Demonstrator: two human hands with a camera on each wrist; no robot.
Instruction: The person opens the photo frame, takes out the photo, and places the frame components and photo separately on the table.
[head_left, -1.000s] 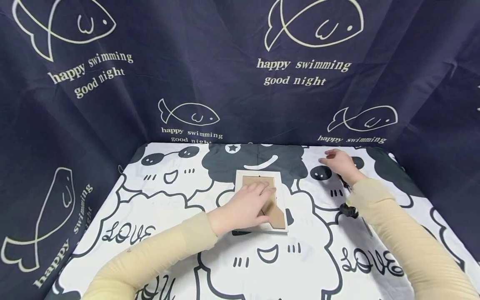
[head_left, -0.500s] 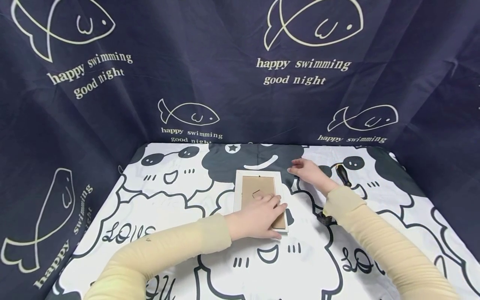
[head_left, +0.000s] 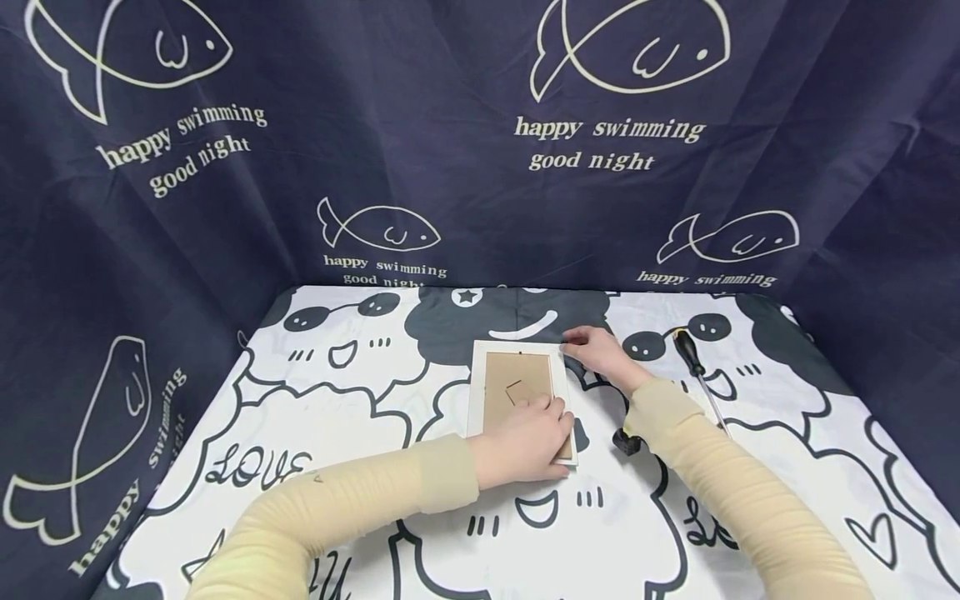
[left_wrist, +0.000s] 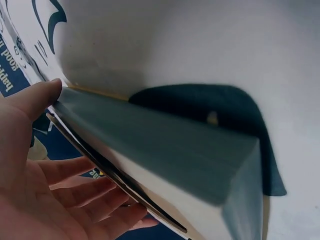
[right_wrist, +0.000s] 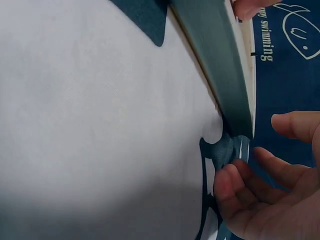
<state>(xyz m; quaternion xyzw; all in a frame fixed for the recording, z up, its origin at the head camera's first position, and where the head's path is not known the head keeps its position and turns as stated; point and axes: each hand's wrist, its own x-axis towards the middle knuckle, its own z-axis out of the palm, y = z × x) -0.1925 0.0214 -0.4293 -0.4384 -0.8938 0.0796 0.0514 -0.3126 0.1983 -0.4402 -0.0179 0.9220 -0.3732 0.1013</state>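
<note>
A white picture frame (head_left: 477, 383) lies face down on the patterned cloth, its brown backing (head_left: 498, 367) and a folded stand (head_left: 517, 392) showing in the head view. My left hand (head_left: 528, 442) holds the frame at its near right corner. In the left wrist view, the thumb (left_wrist: 47, 95) meets the frame's side edge, and the fingers (left_wrist: 85, 192) lie over the stand. Beside the far right corner is my right hand (head_left: 600, 350). Its thumb (right_wrist: 290, 125) stands apart from loosely bent fingers near that corner; whether they touch it I cannot tell.
A screwdriver (head_left: 688, 350) with a black handle and yellow end lies right of the frame, past the right forearm. A black device (head_left: 626, 442) sits under the right wrist. Dark fish-print curtains (head_left: 480, 167) stand behind the cloth-covered table (head_left: 337, 442).
My right hand has come leftward from near the screwdriver to the frame's far right corner. My left hand has slid right and nearer, from the backing's middle to the near right corner.
</note>
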